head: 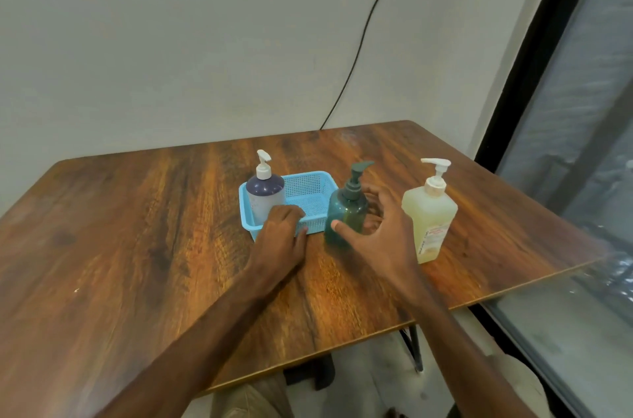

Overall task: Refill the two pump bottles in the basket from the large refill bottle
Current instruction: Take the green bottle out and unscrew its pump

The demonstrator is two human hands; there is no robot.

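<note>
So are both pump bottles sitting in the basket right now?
No, only the purple bottle stands in the basket; the teal bottle stands on the table just right of it.

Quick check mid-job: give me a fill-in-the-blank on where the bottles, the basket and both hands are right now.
1. The purple bottle stands inside the blue basket, at its ____ end in the head view.
2. The teal bottle stands on the ____, between the blue basket and the refill bottle.
3. The right hand curls around the ____ bottle.
4. The left hand grips the ____'s near rim.

Missing words: left; table; teal; basket.
</note>
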